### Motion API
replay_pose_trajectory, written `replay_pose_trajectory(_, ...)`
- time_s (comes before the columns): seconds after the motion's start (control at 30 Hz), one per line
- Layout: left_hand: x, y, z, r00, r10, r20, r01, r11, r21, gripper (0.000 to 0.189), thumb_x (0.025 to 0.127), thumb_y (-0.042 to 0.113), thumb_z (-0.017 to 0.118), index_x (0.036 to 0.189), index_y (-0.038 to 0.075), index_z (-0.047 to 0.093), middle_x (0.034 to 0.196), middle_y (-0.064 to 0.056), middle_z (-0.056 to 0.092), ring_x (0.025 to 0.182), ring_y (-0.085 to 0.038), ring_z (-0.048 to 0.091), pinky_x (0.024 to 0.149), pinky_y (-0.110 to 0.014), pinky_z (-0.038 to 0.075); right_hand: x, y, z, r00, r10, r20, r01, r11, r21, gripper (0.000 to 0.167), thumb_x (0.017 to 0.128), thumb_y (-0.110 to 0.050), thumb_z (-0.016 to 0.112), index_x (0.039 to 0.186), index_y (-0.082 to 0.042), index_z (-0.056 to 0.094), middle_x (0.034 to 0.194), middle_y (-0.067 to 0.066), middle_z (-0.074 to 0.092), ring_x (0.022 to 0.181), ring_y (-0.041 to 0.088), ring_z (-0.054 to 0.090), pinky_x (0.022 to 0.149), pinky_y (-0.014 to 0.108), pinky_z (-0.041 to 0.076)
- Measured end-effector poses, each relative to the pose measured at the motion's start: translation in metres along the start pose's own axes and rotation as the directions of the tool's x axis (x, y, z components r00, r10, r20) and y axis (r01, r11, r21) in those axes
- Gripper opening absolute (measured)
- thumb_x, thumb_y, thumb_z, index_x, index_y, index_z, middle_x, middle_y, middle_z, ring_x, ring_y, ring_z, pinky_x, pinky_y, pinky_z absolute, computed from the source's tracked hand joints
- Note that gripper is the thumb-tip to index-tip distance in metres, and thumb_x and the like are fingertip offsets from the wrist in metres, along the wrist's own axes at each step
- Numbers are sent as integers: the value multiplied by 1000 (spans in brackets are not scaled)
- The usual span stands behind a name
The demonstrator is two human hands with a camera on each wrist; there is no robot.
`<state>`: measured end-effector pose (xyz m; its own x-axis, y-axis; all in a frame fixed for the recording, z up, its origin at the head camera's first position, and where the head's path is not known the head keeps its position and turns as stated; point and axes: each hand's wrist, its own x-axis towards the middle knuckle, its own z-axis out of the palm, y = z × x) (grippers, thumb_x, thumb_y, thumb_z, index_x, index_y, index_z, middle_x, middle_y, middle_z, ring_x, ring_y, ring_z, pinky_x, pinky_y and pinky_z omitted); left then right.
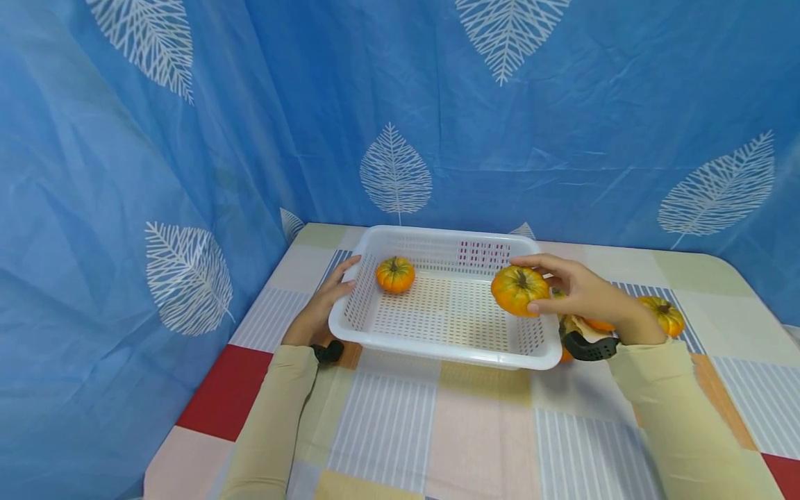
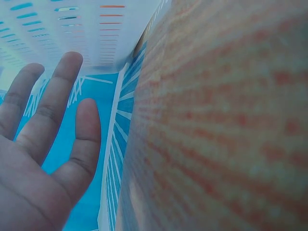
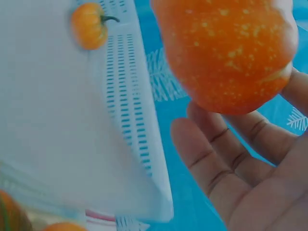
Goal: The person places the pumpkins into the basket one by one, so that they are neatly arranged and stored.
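A white plastic basket (image 1: 437,353) with slotted walls stands on the table. Inside it, at the left end, sits a small orange pumpkin (image 1: 396,275). My right hand (image 1: 578,288) grips another orange pumpkin (image 1: 520,290) between thumb and fingers, over the basket's right end. Seen in the right wrist view, this pumpkin (image 3: 231,53) has pale speckles, with fingers curved under it. My left hand (image 1: 321,305) lies along the basket's left side, fingers spread and fairly straight at the wall. In the left wrist view those fingers (image 2: 53,106) show beside the slotted wall.
More pumpkins lie on the table to the right of the basket, partly behind my right hand; one pumpkin (image 1: 664,316) sits farther right. A patchwork-patterned cloth (image 1: 475,430) covers the table. Blue curtain (image 1: 550,153) with white leaf prints hangs behind and at the left.
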<state>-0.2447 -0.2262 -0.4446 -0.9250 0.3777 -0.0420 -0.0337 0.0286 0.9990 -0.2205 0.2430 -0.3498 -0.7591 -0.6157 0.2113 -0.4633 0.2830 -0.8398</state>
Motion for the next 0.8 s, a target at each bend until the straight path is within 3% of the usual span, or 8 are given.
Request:
replay_pose_trajectory(0.1,1,0,1,1000,-8,0,8,1000,-24,68,111,30,45,173,31,15,178,-8,19,140,-47,45,104,-52,56,6,-3,-1,999,44,-2,-44,999,0,65,93,5,78,153,2,54,145,5,58,112,12,66,87,25,60)
replay_pose_trajectory(0.3,3,0,1,999,26,25,-25,998,-54,72,110,24,43,174,21,11,179,-15,13,147,-46,37,106,-46,50,18,-9,-5,995,96,1,-96,994,-43,66,94,1,79,154,4,53,152,21,55,116,9,61,93,20,55)
replay_pose_trajectory(0.5,3,1,2,999,22,26,-20,999,-51,71,110,25,43,174,24,11,180,-13,12,147,-47,37,108,-50,50,30,-13,-7,989,148,21,-147,988,-44,66,96,-2,78,156,4,52,151,23,56,118,9,61,98,18,51)
replay_pose_trajectory(0.8,2,2,4,1000,9,22,-8,999,-52,71,111,28,43,174,26,12,180,-10,11,147,-48,37,112,-61,46,49,-10,-4,975,212,66,-213,977,0,68,97,-7,77,159,0,49,154,22,54,124,20,61,97,22,54)
